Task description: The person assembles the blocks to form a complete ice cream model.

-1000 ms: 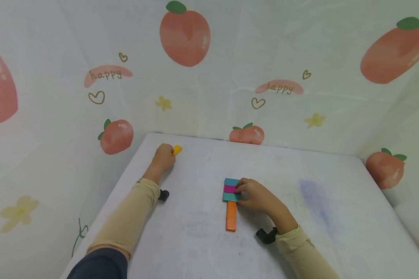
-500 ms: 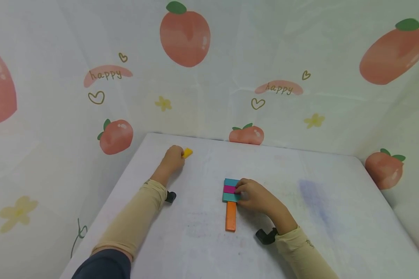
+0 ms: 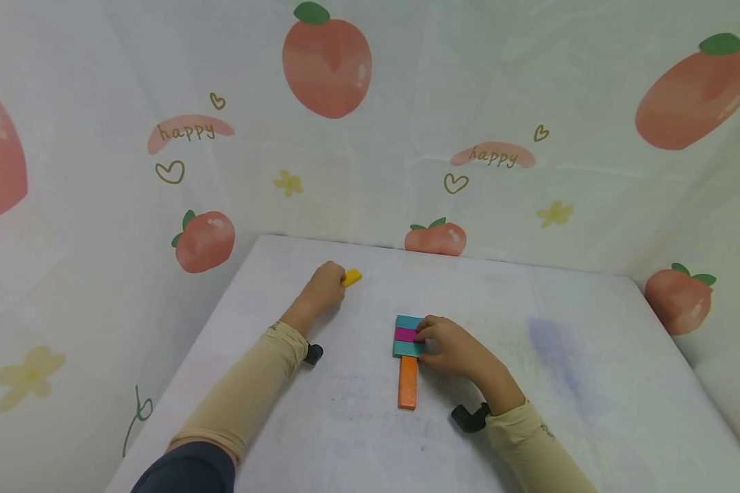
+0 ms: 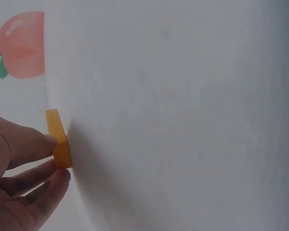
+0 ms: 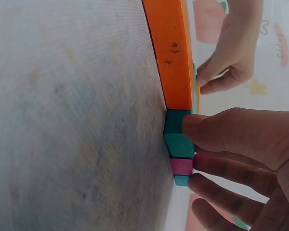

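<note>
My left hand (image 3: 323, 287) pinches a yellow block (image 3: 353, 276) between thumb and fingers near the far left of the table. In the left wrist view that yellow block (image 4: 61, 150) is held on edge close to the white surface. Two teal blocks, a near one (image 3: 405, 349) and a far one (image 3: 408, 321), lie side by side with a magenta block (image 3: 404, 334) between them. An orange block (image 3: 408, 383) extends toward me from the near teal block. My right hand (image 3: 459, 350) rests against the right ends of the stacked blocks, its thumb on the near teal block (image 5: 179, 144).
The white table (image 3: 345, 438) has a bluish smudge (image 3: 558, 359) on its right side. A cloth printed with peaches (image 3: 327, 68) hangs behind and along the sides. Black wrist cameras sit under the left wrist (image 3: 313, 354) and the right wrist (image 3: 471, 417).
My left hand has moved to the right and slightly toward me, carrying the yellow block. My right hand and the blocks beside it have stayed in place.
</note>
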The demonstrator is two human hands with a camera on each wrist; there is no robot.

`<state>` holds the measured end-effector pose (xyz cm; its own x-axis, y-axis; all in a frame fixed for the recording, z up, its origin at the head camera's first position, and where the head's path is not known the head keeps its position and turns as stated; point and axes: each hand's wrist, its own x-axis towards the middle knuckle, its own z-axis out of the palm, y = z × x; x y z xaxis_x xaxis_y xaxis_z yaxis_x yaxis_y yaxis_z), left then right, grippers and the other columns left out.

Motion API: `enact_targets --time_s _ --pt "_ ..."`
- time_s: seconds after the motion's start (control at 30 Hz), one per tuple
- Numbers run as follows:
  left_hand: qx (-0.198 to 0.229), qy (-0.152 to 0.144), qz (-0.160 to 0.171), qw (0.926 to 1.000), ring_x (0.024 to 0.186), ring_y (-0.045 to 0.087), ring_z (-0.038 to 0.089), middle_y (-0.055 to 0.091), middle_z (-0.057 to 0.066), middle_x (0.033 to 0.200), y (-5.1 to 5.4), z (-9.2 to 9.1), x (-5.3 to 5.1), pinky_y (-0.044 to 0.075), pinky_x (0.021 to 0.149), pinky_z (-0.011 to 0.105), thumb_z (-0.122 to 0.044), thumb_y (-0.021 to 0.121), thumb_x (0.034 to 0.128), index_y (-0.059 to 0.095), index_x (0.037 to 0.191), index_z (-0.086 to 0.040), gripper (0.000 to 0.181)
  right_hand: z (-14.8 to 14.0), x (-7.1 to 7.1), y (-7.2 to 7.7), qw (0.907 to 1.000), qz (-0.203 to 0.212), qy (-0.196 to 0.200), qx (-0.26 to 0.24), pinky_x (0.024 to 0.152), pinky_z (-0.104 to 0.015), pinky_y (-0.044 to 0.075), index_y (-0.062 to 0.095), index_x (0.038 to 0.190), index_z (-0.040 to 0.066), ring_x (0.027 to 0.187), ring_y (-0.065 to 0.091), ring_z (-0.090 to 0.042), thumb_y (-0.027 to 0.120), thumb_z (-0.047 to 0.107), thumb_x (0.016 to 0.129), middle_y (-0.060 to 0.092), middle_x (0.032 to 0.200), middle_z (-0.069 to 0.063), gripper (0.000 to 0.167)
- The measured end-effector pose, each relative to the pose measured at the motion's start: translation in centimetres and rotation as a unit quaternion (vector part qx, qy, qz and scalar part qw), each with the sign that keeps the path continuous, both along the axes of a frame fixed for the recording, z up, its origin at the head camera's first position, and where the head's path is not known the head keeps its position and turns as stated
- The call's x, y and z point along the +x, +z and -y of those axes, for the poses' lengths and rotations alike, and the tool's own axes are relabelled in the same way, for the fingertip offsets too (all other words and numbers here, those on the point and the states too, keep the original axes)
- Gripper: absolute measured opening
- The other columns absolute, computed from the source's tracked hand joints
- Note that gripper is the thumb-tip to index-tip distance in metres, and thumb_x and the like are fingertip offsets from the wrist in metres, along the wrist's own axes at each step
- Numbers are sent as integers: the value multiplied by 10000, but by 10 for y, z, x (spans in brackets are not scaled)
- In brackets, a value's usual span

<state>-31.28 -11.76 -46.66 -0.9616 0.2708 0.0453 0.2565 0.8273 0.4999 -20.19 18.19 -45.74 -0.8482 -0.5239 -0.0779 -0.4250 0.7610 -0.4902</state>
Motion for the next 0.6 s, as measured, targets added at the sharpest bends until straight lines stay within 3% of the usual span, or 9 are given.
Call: enact_targets --time_s 0.6 --pt "7 -381 12 9993 1180 663 351 695 235 1237 0 -34 12 550 1093 454 69 626 975 715 1240 110 282 2 0 1 9997 166 -156 8 1085 -475 560 817 1126 65 1212 633 -241 835 119 902 701 1245 -50 230"
